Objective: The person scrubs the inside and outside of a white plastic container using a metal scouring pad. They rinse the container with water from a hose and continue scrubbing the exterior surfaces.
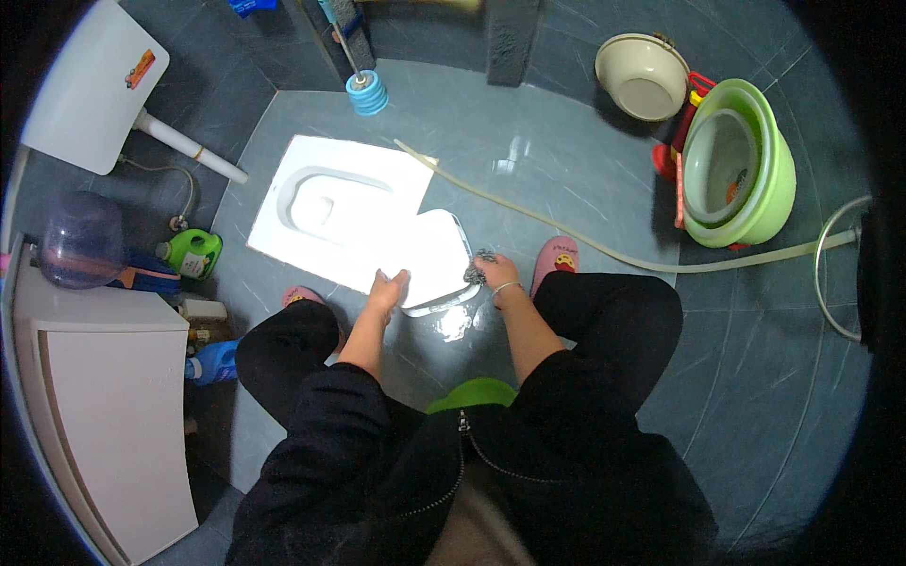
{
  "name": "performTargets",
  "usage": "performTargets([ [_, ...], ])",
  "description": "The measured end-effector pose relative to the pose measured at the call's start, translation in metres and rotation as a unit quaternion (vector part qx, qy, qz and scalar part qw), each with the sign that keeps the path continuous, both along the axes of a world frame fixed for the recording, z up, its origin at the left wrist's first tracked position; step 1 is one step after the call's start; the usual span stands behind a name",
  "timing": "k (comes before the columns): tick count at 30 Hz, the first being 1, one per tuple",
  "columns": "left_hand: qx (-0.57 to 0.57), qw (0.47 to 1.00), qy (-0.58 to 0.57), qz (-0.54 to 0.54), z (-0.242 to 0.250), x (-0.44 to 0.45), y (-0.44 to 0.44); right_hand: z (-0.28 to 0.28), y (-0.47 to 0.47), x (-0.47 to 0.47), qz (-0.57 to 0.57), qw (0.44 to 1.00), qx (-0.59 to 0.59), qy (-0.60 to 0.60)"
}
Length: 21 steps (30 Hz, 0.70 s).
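My right hand (497, 274) is closed on a steel wool scourer (478, 267), which touches the right edge of a white flat panel with a rounded rim (435, 255). My left hand (387, 289) grips the near left edge of this panel, its thumb on the white surface. The panel is tilted and overlaps the near right part of a white squat toilet (340, 191) set in the floor. Glare hides where the two meet. A pale hose (524, 210) lies across the floor, its tip over the toilet's far right corner.
At the right wall stand green basins (778, 170) and a cream basin (648, 78). A blue toilet brush (367, 93) is beyond the toilet. On the left are a green bottle (195, 253), a blue bottle (216, 363), a white cabinet (117, 396) and a drain pipe (191, 148).
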<state>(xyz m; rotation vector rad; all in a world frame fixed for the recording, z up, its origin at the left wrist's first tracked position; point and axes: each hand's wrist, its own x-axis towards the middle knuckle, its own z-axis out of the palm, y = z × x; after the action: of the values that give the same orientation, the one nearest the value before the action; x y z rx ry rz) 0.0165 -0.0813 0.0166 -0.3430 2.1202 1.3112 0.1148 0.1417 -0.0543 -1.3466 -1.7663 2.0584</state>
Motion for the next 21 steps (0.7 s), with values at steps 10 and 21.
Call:
performTargets([
  [10, 0.048, 0.998, -0.042, -0.017, 0.068, -0.025, 0.019, 0.083, -0.01, -0.026, 0.16, 0.949, 0.248, -0.113],
  [21, -0.161, 0.897, 0.35, -0.216, 0.077, -0.009, 0.049, 0.032, -0.024, -0.006, 0.059, 0.993, -0.033, -0.094],
])
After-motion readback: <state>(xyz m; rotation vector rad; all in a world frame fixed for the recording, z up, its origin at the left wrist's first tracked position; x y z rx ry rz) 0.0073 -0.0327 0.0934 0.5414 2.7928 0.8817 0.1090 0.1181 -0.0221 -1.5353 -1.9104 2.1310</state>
